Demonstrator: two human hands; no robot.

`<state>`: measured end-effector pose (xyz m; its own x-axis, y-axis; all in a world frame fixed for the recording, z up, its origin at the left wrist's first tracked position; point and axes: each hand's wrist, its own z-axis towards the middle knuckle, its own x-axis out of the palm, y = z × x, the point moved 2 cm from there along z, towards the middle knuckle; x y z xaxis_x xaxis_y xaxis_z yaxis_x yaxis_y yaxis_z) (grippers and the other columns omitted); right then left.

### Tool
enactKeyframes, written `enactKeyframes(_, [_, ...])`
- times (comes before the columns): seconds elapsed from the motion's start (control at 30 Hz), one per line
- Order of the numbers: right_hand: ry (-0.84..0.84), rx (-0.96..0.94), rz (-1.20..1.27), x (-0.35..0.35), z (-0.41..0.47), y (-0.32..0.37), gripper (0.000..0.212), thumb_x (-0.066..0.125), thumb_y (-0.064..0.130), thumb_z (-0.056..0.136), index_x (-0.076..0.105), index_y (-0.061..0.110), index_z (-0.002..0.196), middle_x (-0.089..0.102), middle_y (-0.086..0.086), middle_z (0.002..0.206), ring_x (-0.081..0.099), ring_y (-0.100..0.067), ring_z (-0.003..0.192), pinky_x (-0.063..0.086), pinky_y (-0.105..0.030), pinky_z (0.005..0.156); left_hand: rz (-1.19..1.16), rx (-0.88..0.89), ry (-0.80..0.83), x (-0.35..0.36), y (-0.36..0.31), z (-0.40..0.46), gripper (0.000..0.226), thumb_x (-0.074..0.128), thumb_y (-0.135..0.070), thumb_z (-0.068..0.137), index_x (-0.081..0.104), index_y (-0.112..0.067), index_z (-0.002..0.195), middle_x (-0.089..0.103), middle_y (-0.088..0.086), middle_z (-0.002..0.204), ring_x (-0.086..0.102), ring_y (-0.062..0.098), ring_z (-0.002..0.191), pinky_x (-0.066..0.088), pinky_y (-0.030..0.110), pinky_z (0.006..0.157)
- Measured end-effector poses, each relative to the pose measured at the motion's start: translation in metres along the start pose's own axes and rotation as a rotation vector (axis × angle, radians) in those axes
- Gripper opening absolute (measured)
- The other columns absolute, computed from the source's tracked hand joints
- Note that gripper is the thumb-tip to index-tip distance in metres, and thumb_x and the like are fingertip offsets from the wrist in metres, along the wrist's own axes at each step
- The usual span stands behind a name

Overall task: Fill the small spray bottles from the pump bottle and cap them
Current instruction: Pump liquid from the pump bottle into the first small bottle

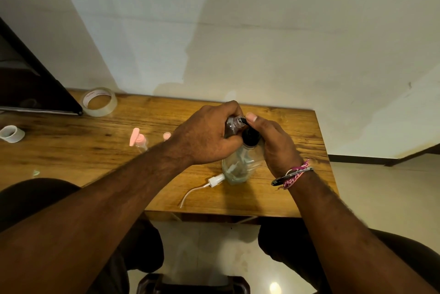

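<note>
From the head view I log, at far left, a small white tape roll [9, 133] and a clear tape roll [99, 101] on the wooden tabletop [71, 148]. Next stands a capped bottle with a pink sprayer [139, 142], with a second pink cap [167, 136] beside it, partly hidden by my forearm. A loose white spray head [215, 180] with its dip tube lies near the front edge. My left hand [204, 136] grips a small clear spray bottle [232, 124], its open neck against the black pump nozzle. My right hand [273, 143] curls over the pump head of the clear pump bottle [240, 165], which stands on the tabletop.
</note>
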<state>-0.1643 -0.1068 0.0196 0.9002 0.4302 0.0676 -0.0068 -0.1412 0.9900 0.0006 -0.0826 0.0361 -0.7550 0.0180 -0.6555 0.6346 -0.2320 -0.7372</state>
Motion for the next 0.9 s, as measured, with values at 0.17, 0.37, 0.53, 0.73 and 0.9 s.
enactKeyframes(0.17, [0.025, 0.036, 0.059, 0.0021, -0.0002, -0.0034, 0.062, 0.07, 0.08, 0.076, 0.083, 0.025, 0.101, 0.078, -0.013, 0.109, 0.071, -0.034, 0.111, 0.046, -0.064, 0.11, -0.021, -0.011, 0.002, -0.0001, -0.0028, 0.0008, 0.027, 0.078, -0.019, 0.083, 0.059, -0.031, 0.097, 0.068, -0.013, 0.08, 0.065, 0.006, 0.07, 0.052, 0.026, 0.058])
enactKeyframes(0.37, [0.063, 0.044, 0.116, -0.0014, 0.001, -0.008, 0.081, 0.069, 0.087, 0.072, 0.08, 0.017, 0.112, 0.073, -0.022, 0.124, 0.063, -0.044, 0.126, 0.038, -0.069, 0.116, -0.031, -0.015, 0.031, -0.0023, -0.0042, 0.0009, 0.027, 0.078, -0.016, 0.081, 0.06, -0.027, 0.098, 0.069, -0.012, 0.081, 0.066, 0.005, 0.073, 0.05, 0.019, 0.057])
enactKeyframes(0.53, [0.087, 0.044, 0.152, -0.0017, 0.0018, -0.0089, 0.078, 0.072, 0.083, 0.072, 0.08, 0.016, 0.111, 0.073, -0.022, 0.124, 0.062, -0.046, 0.127, 0.037, -0.068, 0.117, -0.044, -0.011, 0.035, -0.0021, -0.003, 0.0006, 0.027, 0.078, -0.015, 0.08, 0.061, -0.026, 0.098, 0.069, -0.012, 0.08, 0.066, 0.005, 0.072, 0.051, 0.021, 0.057])
enactKeyframes(0.73, [0.015, 0.042, 0.074, 0.0017, 0.0043, -0.0091, 0.071, 0.07, 0.088, 0.067, 0.084, 0.026, 0.098, 0.078, -0.015, 0.111, 0.068, -0.042, 0.117, 0.042, -0.069, 0.111, -0.078, -0.006, 0.026, -0.0006, 0.0002, 0.0005, 0.024, 0.075, -0.017, 0.08, 0.061, -0.026, 0.098, 0.068, -0.012, 0.079, 0.066, 0.007, 0.071, 0.053, 0.028, 0.058])
enactKeyframes(0.9, [0.012, 0.024, 0.08, 0.0026, 0.0046, -0.0078, 0.064, 0.074, 0.081, 0.068, 0.083, 0.023, 0.094, 0.077, -0.015, 0.102, 0.07, -0.035, 0.102, 0.048, -0.065, 0.104, -0.077, 0.023, 0.04, 0.0004, 0.0012, 0.0005, 0.027, 0.076, -0.016, 0.081, 0.06, -0.027, 0.099, 0.068, -0.011, 0.081, 0.065, 0.008, 0.071, 0.052, 0.029, 0.057])
